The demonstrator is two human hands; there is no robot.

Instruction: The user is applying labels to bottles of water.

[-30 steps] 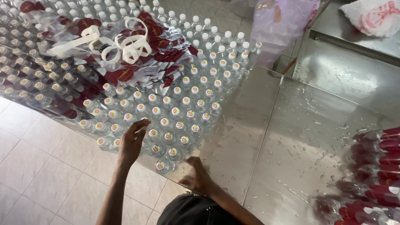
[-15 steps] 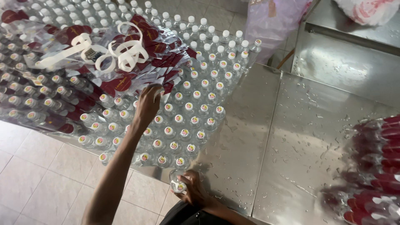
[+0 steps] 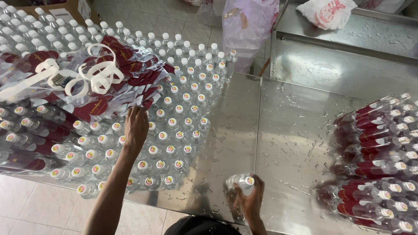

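My left hand [image 3: 136,127] reaches over the upright clear bottles [image 3: 174,126] with white caps and touches the edge of a stack of clear plastic bags with red print [image 3: 117,74] lying on top of them. Whether its fingers grip the bags I cannot tell. My right hand [image 3: 251,201] is closed around one clear bottle [image 3: 240,182], held apart from the group near the front edge of the wet steel table [image 3: 283,130].
Packed bottles with red labels [image 3: 379,161] lie at the right. White loop handles [image 3: 93,72] rest on the bags. A steel tray [image 3: 344,56] holds a white bag [image 3: 333,12] at the back right. A clear plastic bag [image 3: 248,26] stands behind. Tiled floor lies below left.
My left hand has moved up over the bottles to the bag stack. My right hand has taken one bottle and drawn it out to the right, away from the group.
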